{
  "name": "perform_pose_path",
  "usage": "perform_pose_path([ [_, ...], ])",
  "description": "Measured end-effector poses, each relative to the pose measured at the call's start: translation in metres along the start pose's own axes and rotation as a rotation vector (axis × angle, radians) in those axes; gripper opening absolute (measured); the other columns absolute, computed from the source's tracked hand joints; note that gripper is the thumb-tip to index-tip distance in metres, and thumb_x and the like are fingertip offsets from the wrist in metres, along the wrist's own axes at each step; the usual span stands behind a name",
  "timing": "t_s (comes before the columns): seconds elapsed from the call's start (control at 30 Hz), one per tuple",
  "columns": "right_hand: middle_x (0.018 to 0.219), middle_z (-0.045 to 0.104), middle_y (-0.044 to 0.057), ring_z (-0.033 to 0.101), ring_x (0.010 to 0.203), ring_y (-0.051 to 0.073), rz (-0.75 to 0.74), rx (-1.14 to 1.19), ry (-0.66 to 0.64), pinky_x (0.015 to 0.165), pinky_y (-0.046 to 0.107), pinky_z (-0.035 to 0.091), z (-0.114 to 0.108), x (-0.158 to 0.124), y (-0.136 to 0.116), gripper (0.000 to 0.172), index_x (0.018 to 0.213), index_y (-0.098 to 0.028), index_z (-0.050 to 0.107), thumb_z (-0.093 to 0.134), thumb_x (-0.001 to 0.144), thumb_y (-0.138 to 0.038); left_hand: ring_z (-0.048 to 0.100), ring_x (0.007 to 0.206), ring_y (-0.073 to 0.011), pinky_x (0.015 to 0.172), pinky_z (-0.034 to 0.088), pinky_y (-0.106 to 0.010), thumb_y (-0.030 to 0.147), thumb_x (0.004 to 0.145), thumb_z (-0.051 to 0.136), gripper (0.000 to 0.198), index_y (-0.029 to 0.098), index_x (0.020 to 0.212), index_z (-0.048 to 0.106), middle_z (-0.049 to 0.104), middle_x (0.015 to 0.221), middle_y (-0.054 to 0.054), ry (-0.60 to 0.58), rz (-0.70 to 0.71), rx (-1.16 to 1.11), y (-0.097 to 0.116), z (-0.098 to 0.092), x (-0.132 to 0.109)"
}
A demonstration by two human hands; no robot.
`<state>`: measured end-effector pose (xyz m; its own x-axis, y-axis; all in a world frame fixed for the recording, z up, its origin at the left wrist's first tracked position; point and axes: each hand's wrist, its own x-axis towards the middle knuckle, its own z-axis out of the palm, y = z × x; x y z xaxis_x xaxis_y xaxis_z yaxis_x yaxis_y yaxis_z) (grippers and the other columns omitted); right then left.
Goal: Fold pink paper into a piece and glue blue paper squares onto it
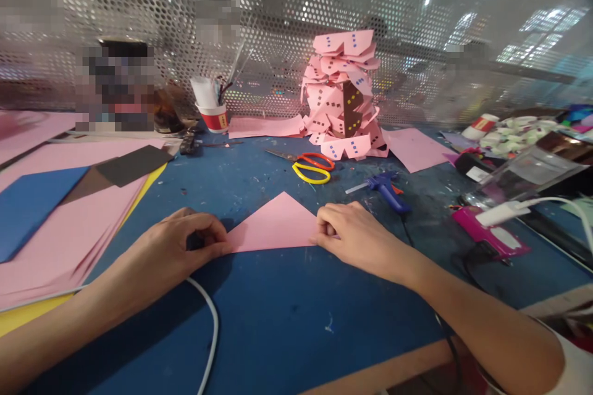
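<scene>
A pink paper folded into a triangle [277, 223] lies flat on the blue table [287, 315], its point facing away from me. My left hand [183, 244] pinches the triangle's left corner with curled fingers. My right hand [352, 231] is curled over the right corner and presses it down. Both forearms rest on the table.
A tall heap of folded pink paper pieces [345, 95] stands behind, with scissors [308, 166] and a blue glue gun [386, 188] in front of it. Stacked pink, blue and black sheets [60, 210] lie at left. A white cable [210, 327] runs under my left arm. Clutter fills the right side.
</scene>
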<state>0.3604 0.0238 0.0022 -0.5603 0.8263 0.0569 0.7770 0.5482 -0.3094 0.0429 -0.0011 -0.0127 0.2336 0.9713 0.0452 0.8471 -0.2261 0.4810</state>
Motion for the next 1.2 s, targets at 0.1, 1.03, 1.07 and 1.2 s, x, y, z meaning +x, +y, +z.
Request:
perform_pose_path([
  [0.1, 0.082, 0.062, -0.004, 0.056, 0.077, 0.014, 0.006, 0.008, 0.011, 0.075, 0.031, 0.032, 0.001, 0.000, 0.002, 0.022, 0.080, -0.021, 0.056, 0.068, 0.093, -0.034, 0.065, 0.078, -0.0214, 0.076, 0.051, -0.032, 0.055, 0.085, 0.064, 0.031, 0.026, 0.085, 0.072, 0.068, 0.081, 0.000, -0.022, -0.023, 0.020, 0.003, -0.003, 0.000],
  [1.03, 0.082, 0.065, -0.003, 0.058, 0.074, 0.012, -0.022, 0.177, -0.076, 0.071, 0.027, 0.035, -0.007, 0.002, 0.013, 0.012, 0.082, -0.021, 0.061, 0.068, 0.090, -0.026, 0.061, 0.085, -0.0206, 0.080, 0.043, -0.029, 0.044, 0.086, 0.062, 0.024, 0.022, 0.085, 0.071, 0.070, 0.081, 0.004, -0.136, -0.020, -0.003, -0.006, -0.013, 0.007],
  [1.07, 0.083, 0.065, -0.003, 0.058, 0.074, 0.012, -0.021, 0.196, -0.088, 0.070, 0.027, 0.036, -0.008, 0.002, 0.013, 0.010, 0.083, -0.021, 0.061, 0.067, 0.090, -0.025, 0.061, 0.086, -0.0210, 0.080, 0.043, -0.029, 0.046, 0.086, 0.061, 0.026, 0.022, 0.086, 0.071, 0.070, 0.083, 0.003, -0.149, -0.016, -0.012, -0.010, -0.013, 0.007],
  [1.2, 0.087, 0.066, -0.001, 0.057, 0.075, 0.012, -0.008, 0.261, -0.136, 0.069, 0.026, 0.036, -0.012, 0.002, 0.015, 0.005, 0.086, -0.021, 0.064, 0.066, 0.090, -0.024, 0.061, 0.088, -0.0224, 0.081, 0.044, -0.030, 0.053, 0.081, 0.064, 0.031, 0.023, 0.087, 0.072, 0.072, 0.086, 0.001, -0.200, -0.004, -0.038, -0.024, -0.011, 0.012],
])
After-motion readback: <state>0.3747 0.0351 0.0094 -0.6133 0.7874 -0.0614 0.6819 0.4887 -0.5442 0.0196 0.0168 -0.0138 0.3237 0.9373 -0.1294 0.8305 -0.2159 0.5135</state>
